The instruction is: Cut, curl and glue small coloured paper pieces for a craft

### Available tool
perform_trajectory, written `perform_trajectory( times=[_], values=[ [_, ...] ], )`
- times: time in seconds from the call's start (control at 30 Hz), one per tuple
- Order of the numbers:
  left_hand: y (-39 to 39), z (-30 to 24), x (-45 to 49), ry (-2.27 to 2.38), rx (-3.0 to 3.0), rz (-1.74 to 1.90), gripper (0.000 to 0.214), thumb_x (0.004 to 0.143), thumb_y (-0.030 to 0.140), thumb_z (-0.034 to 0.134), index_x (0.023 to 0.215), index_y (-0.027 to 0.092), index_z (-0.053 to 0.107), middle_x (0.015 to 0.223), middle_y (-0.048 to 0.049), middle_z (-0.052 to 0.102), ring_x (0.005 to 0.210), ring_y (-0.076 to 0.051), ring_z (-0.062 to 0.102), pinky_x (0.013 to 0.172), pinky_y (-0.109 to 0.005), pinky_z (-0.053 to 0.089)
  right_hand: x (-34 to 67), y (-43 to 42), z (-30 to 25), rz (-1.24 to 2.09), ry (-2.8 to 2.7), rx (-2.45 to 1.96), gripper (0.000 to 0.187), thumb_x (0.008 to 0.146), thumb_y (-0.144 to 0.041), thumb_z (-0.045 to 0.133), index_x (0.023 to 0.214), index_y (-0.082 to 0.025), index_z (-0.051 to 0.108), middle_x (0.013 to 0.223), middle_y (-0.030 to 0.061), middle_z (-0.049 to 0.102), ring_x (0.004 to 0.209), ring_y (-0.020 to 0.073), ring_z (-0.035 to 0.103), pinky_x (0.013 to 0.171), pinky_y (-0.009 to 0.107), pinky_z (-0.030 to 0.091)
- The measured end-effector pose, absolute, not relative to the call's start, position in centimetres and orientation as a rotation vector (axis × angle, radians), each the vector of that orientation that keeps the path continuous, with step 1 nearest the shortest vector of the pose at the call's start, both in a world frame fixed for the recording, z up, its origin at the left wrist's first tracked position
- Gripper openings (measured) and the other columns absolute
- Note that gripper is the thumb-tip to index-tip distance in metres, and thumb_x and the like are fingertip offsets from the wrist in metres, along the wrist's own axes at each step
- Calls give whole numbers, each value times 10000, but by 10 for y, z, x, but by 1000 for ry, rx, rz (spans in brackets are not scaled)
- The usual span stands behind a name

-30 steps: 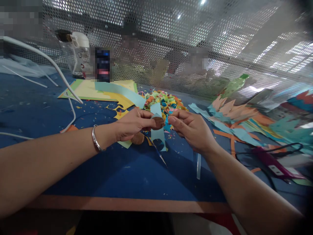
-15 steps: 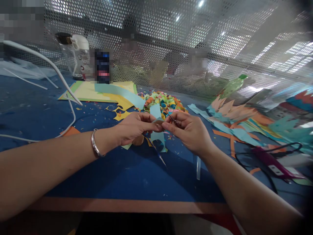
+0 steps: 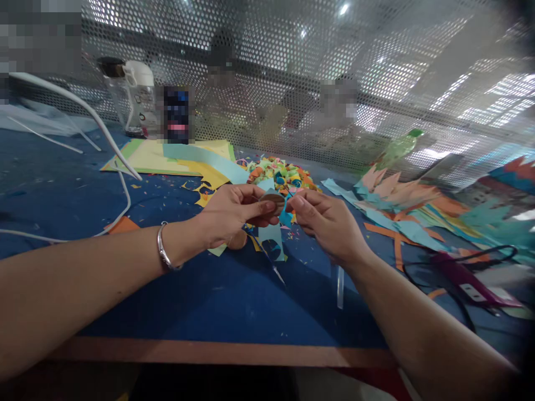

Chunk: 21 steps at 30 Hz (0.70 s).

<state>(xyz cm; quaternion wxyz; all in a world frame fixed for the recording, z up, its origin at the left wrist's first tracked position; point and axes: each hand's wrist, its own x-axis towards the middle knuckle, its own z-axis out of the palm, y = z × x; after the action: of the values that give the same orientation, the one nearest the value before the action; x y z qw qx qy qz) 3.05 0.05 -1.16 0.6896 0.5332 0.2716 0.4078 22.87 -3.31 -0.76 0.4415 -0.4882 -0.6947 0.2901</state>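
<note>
In the middle of the head view, my left hand point(image 3: 234, 214) is closed on a round brown disc point(image 3: 271, 201), pinched between thumb and fingers with its flat face showing. Just to the right, my right hand point(image 3: 328, 223) is closed in a pinch; a thin dark tip shows by its fingers, but what it holds I cannot make out. Light blue paper point(image 3: 273, 245) with holes cut in it lies below the hands. Beside that are a second brown disc point(image 3: 237, 240) and a slim, pointed, pen-like tool point(image 3: 273, 268).
Behind my hands is a heap of coloured paper scraps point(image 3: 284, 171). Paper sheets point(image 3: 144, 156), bottles point(image 3: 144, 100) and a white cable point(image 3: 90, 111) are at left. Cut paper pieces point(image 3: 401, 192), a purple power strip point(image 3: 470, 284) and a clear strip point(image 3: 340, 287) are at right.
The disc in my left hand has tilted so its brown face shows. My right hand has drawn slightly away from it, and the dark tool seen between its fingers is now mostly hidden.
</note>
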Motion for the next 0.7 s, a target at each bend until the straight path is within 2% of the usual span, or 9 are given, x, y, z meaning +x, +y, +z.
perform_trajectory(
  times=[0.1,0.37,0.7],
  values=[
    [1,-12,30,595,1189,931,260,712,285,843,841,115,694,734,-30,729,704,-126,697,699,-262,527,229,-34,-7,738,-1786,-1231,474,897,-633,568,763,-180,611,547,-71,317,452,64,236,419,254,178],
    [1,-12,31,579,1163,950,206,734,238,823,815,110,683,718,-24,728,690,-119,701,688,-246,536,230,-35,-7,735,-1815,-1253,477,894,-631,574,716,-189,570,547,-72,310,460,62,245,425,246,181],
    [1,-14,31,550,1135,933,280,666,265,873,783,115,669,721,-20,726,703,-129,708,701,-262,548,229,-36,-5,703,-1865,-1235,497,908,-624,555,668,-190,524,564,-65,325,468,63,256,441,251,193]
  ],
)
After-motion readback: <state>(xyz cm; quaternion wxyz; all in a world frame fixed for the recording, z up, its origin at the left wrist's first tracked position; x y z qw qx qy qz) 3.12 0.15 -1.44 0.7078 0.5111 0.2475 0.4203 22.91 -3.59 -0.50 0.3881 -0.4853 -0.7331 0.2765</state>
